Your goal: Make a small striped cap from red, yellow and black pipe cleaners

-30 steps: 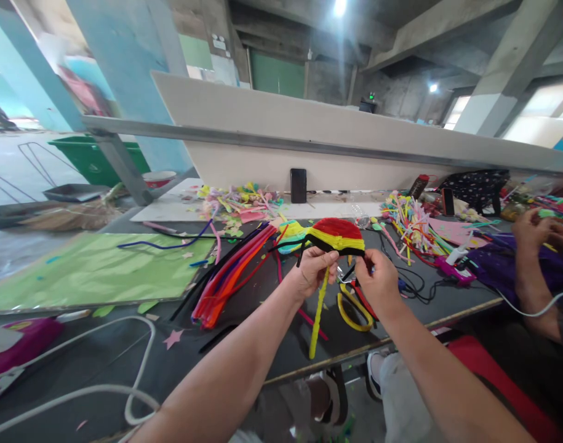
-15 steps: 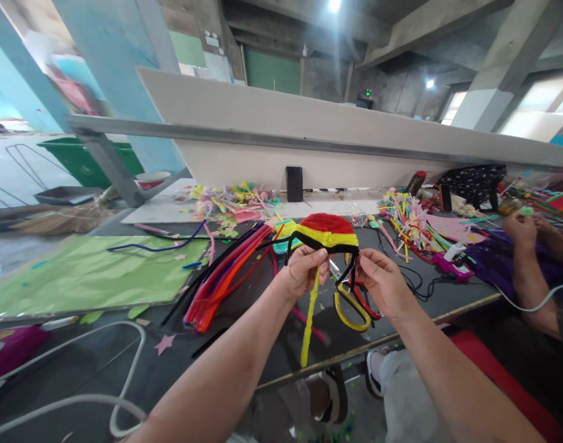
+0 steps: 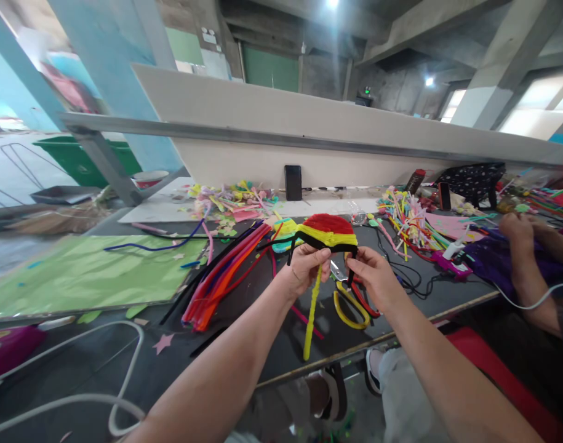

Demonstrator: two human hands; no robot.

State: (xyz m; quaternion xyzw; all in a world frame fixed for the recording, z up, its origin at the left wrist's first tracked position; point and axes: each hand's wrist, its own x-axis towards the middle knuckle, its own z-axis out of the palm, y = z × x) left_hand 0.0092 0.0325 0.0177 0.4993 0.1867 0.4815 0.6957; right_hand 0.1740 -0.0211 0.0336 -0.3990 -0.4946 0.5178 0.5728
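"Worktop, dark grey: contents?"
"Fuzzy red-yellow-black piece, one, held up over the near edge's side; left grip pinching its underside, right grip pinching the end of its black trim"
"Step?"
"Shaping the trim, apparently; next move calls for firm left support, fine right fingerwork"

Left fingers and right fingers pinch a striped fuzzy piece near scissors.
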